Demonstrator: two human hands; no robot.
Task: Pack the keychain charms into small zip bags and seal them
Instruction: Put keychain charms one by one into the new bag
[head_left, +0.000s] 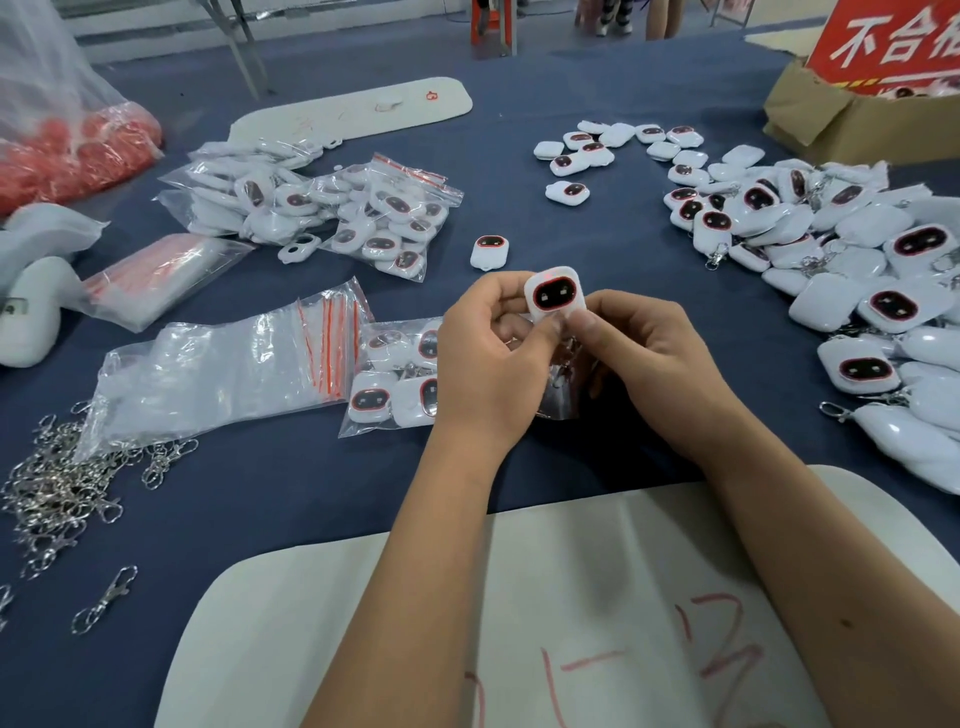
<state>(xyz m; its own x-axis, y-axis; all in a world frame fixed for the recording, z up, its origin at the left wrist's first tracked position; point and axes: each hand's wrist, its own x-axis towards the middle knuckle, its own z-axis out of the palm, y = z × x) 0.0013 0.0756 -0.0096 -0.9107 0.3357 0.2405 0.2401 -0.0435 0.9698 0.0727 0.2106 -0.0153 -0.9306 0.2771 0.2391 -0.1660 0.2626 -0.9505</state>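
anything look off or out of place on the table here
One thing stands out: a white charm shell lies alone beside the filled zip bags with an open hole where the others show a dark red-rimmed face. It looks incomplete. Both hands, left and right, hold an intact charm.

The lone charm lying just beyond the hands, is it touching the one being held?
Apart. The head view shows bare blue tablecloth between the lone charm and the held charm, which both hands pinch above the table.
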